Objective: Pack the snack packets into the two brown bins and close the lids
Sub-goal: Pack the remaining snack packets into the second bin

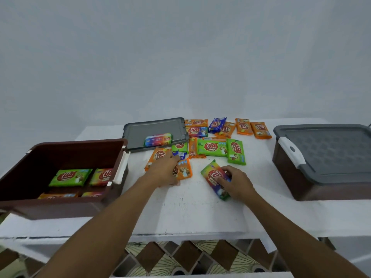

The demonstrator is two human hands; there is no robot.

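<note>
loose snack packets (pixel 212 149) lie scattered mid-table; the left hand (pixel 163 171) grips an orange packet (pixel 184 171) and the right hand (pixel 236 182) pinches a rainbow packet (pixel 212 175), both packets down on the white table (pixel 190 213). the left brown bin (pixel 70 155) stands open, part-filled, a grey lid (pixel 152 129) loose just beside it; the right brown bin (pixel 291 177) is lidded

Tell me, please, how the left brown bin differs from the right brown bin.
The left bin is open, and a loose grey lid lies beside it; the right bin is closed under a fitted grey lid. The left bin shows snack packets inside; the right bin's contents are hidden. The right bin's latch folds over its lid edge; the left bin's latch holds nothing. Both are brown with white latches.
</note>
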